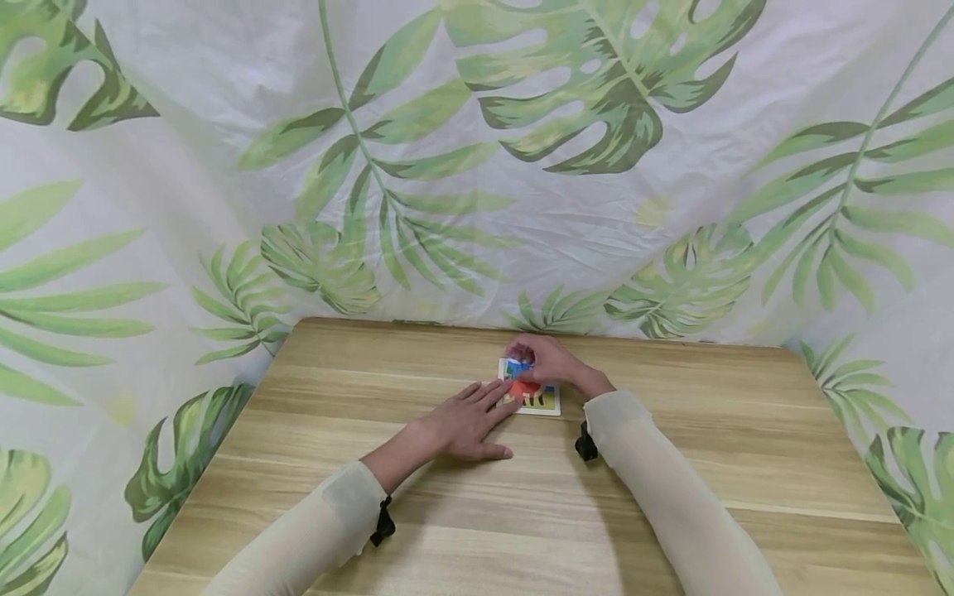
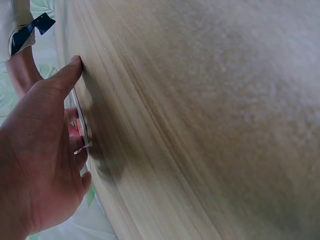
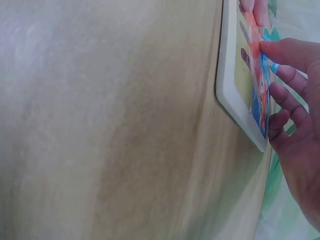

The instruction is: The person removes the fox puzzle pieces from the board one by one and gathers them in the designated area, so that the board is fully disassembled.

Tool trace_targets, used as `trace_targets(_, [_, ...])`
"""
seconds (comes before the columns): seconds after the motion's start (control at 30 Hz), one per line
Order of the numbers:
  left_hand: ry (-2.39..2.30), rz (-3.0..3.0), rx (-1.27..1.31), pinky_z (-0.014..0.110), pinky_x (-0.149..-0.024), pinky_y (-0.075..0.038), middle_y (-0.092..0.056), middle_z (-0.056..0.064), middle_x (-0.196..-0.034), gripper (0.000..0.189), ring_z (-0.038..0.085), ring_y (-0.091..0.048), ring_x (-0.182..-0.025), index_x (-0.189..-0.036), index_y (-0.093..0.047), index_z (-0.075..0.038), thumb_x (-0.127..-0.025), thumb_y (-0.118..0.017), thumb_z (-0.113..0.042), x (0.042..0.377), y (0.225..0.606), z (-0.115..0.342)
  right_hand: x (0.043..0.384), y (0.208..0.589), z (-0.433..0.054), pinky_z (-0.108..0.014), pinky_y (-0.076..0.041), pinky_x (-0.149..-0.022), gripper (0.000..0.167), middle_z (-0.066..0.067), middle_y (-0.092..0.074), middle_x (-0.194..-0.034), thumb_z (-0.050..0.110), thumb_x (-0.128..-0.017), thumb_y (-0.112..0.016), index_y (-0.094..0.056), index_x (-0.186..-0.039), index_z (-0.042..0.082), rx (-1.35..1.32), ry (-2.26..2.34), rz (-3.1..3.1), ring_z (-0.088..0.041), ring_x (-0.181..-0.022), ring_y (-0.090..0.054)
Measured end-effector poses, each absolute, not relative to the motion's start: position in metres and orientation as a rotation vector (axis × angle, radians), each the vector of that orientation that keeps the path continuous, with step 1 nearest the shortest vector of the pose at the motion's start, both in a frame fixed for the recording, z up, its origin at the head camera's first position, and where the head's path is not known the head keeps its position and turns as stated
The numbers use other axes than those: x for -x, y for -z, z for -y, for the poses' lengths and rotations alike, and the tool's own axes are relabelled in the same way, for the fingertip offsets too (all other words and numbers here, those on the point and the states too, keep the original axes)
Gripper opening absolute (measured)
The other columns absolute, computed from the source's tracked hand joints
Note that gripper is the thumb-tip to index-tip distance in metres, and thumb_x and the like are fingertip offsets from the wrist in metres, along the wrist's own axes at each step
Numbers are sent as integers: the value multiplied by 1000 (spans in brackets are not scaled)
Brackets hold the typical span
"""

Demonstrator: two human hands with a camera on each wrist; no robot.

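Note:
A thin picture puzzle board (image 1: 551, 403) lies on the table, white-edged, showing an orange animal with dark legs on yellow and blue. My left hand (image 1: 468, 424) lies flat from the left, its outstretched fingertips resting on the board's left side and its thumb on the wood. Over the upper part of the board, my right hand (image 1: 551, 362) curls its fingers and pinches a small blue puzzle piece (image 3: 274, 68) between thumb and index finger. In the right wrist view its thumb tip is at the orange part; the piece's outline is mostly hidden by the fingers.
The wooden table (image 1: 335, 389) ends at a back edge just behind the board. A pale curtain (image 1: 224, 165) with green leaf prints hangs behind and at both sides. Black wrist mounts (image 1: 586, 443) sit at both sleeve cuffs.

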State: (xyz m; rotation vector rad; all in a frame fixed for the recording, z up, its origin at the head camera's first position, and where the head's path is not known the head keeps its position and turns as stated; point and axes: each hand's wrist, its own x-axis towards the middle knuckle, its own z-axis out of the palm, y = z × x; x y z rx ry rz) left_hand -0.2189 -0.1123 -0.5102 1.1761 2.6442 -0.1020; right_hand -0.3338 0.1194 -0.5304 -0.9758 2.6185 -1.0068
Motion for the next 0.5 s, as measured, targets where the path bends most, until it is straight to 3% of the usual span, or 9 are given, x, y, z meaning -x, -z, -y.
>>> trace_targets(0.5, [91,-2631,-1162,46,-133,-16,-6,12,-178,86,26,-7,-165,-172,-17,-23,-105,-39,-72,219,516,114,329,528,-121,-29,-53,-79,22,-9,-70,-100,-3,-92,-73,-73,-113,3,925,1186,-2549,-16,-87,-62])
